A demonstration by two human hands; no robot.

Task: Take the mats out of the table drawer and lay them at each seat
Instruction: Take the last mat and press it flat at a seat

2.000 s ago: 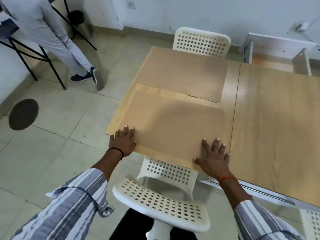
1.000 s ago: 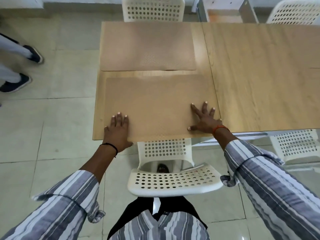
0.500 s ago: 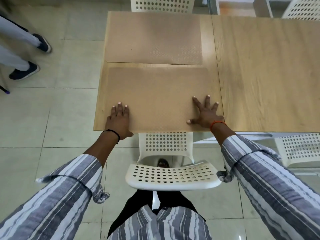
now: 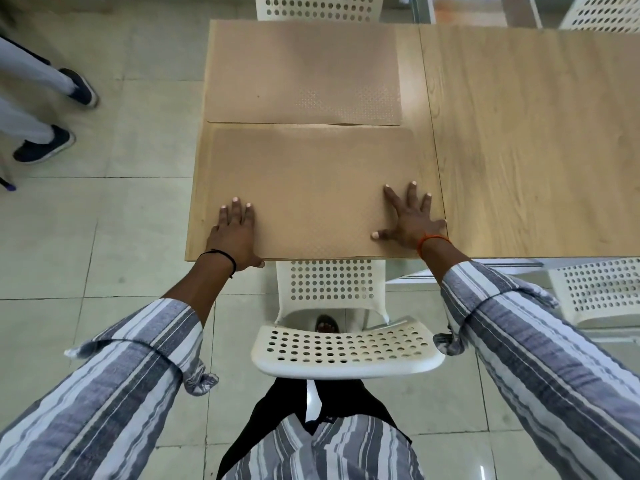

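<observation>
While pressed flat at the lower centre of the frame, near mat (image 4: 304, 192) lying square on the wooden counter (image 4: 533, 140), its near edge flush with the counter's edge. Left hand (image 4: 233, 237) palm-down on the mat's lower-left corner, fingers (image 4: 236, 211) extended and held together, gripping nothing; heel of the hand overhanging the counter edge. Right hand (image 4: 408, 220) palm-down on the mat's lower-right corner, fingers (image 4: 412, 195) splayed wide, gripping nothing. Second mat (image 4: 301, 71) flat on the counter in the upper centre, just beyond the near mat, a narrow strip of bare wood between the two. White perforated chair (image 4: 346, 344) directly below the near mat, tucked partly under the counter. Another white chair (image 4: 318, 6) at the top edge, beyond the second mat. Further white chairs at the upper right and at the right edge. Another person's legs and dark shoes (image 4: 45, 147) on the tiled floor (image 4: 104, 237) at the upper left. Right half of the counter without a mat.
</observation>
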